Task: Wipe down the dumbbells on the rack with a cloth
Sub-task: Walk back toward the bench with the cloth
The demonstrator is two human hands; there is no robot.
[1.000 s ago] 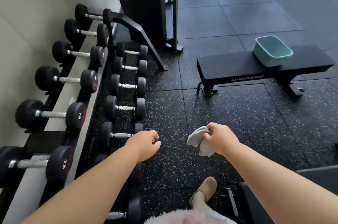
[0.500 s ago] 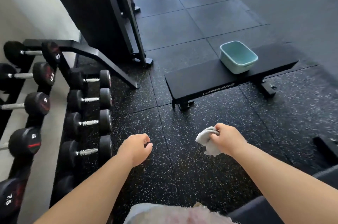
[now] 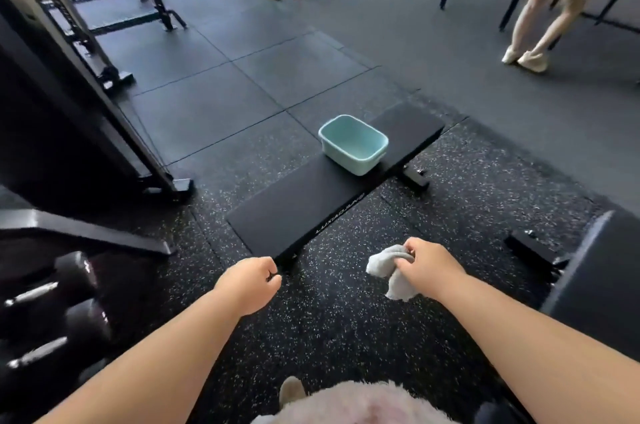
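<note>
My right hand [image 3: 427, 267] grips a bunched grey cloth [image 3: 389, 271], which hangs below the fist over the speckled floor. My left hand [image 3: 251, 283] is curled into a loose fist and holds nothing. Black dumbbells [image 3: 59, 306] with metal handles show blurred at the lower left edge, on the low part of the rack [image 3: 86, 233]. Both hands are well to the right of them. The rest of the rack lies out of view to the left.
A black flat bench [image 3: 298, 209] stands straight ahead with a pale teal tub [image 3: 351, 143] on it. A black machine frame [image 3: 104, 112] rises at the left. Another padded bench [image 3: 602, 271] is at the right. Two people [image 3: 540, 8] stand farther back.
The view has swung right, away from the rack; most dumbbells have left the frame and the bench with the tub is now centred. Both hands keep their pose, the cloth still gripped.
</note>
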